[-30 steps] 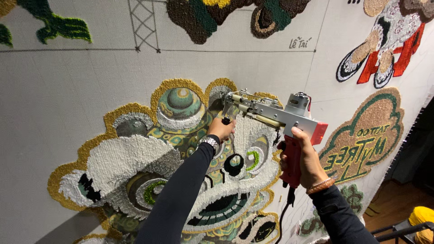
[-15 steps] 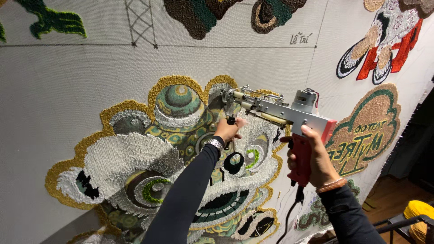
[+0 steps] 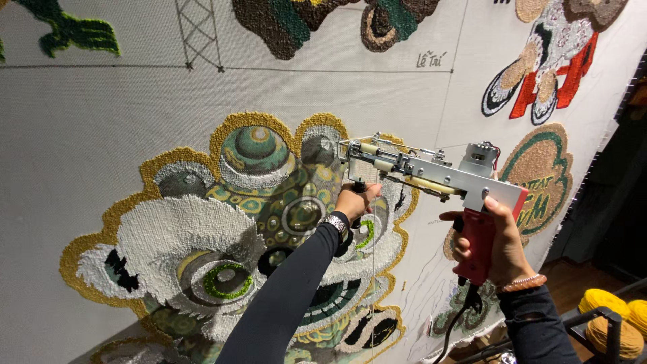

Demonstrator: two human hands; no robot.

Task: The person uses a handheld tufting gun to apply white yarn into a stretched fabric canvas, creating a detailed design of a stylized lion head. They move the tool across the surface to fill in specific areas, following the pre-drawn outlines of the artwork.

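Against the stretched cloth (image 3: 101,135), the tufting gun (image 3: 431,176) has crept left along the lion-head design (image 3: 256,222); left hand (image 3: 354,201) fingers curled round its front grip, right hand (image 3: 495,243) wrapping the red handle.

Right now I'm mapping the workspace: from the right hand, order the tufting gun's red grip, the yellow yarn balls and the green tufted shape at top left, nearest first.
Measured from the right hand:
1. Red grip, held in it.
2. Yellow yarn balls, lower right.
3. Green tufted shape, far upper left.
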